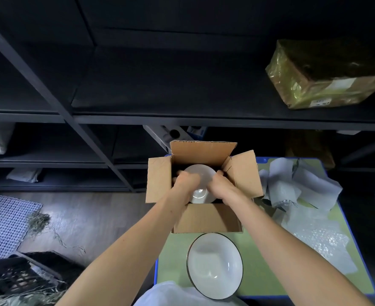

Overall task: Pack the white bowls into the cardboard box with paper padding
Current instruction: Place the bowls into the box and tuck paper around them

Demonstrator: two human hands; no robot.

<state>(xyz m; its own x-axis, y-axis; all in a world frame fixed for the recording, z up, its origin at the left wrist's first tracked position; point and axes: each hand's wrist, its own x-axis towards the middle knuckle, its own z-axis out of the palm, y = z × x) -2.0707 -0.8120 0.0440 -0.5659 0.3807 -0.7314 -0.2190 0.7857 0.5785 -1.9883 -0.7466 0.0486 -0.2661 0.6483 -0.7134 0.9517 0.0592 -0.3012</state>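
Bowl [201,173]: being set into cardboard box [206,219]
Left hand [185,181], right hand [220,185]: curled round bowl's rim
Paper [301,184] — right of box: likely next

I see dark metal shelving [138,120] across the far side. On its upper shelf, far right, sits a parcel [327,74] wrapped in shiny yellowish film, with a white label on its near face. A blue-rimmed green mat [259,266] covers the work surface, near right. On the wooden floor [98,217] to the left lie a white grid mat [3,226], loose straw [38,219] at its right edge, and a black crate [16,277] nearest me.
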